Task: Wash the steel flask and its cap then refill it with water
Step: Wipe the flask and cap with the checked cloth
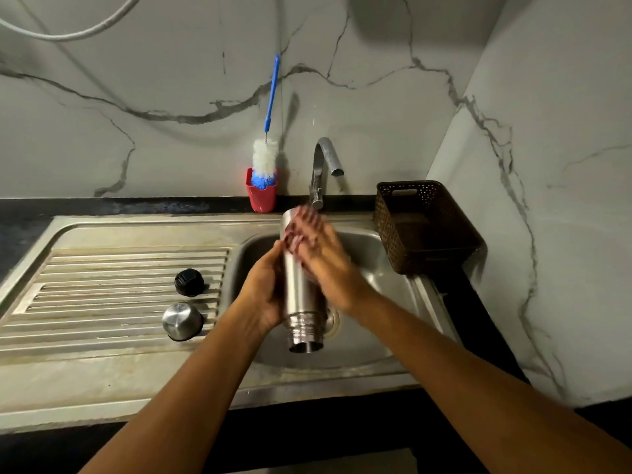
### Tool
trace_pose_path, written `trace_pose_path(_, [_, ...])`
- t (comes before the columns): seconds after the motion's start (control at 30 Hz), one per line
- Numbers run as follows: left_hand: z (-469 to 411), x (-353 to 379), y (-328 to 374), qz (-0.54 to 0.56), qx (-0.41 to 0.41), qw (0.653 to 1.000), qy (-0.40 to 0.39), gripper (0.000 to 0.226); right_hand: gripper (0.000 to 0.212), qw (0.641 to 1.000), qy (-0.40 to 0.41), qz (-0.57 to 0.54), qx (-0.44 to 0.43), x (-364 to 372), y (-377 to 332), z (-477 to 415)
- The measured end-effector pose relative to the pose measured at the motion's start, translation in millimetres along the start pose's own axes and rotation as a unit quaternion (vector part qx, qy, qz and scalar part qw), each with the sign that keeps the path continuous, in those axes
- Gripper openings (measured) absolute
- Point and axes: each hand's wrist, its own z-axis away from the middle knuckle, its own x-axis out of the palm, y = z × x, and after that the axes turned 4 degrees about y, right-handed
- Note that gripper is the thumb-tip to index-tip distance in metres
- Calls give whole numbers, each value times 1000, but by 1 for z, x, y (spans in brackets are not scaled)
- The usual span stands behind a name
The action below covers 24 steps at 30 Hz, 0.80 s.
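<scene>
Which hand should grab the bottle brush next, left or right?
Right, probably. The left hand grips the flask; the right hand only lies flat on it, closer to the brush in the red cup.

1. Dim, greyish light; the lower foreground falls almost black.
2. The brush casts a soft shadow rightward on the wall.
3. The right hand is blurred at its fingers.
4. Wide-angle distortion bends the edges.

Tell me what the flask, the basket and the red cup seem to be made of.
Flask: brushed steel, by its dull grey sheen.
Basket: probably brown plastic, moulded with small holes.
Red cup: likely plastic, glossy and evenly coloured.
</scene>
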Motion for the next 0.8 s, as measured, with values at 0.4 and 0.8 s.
trace_pose_path(0.4, [-8, -2, -12, -69, -40, 996, -49, 74, 47, 997, 62, -23, 32, -15, 15, -27])
trace_pose_path(0.8, [-23, -6, -7, -22, 11, 999, -40, 56, 49, 976, -11, 188, -107, 0, 9, 14])
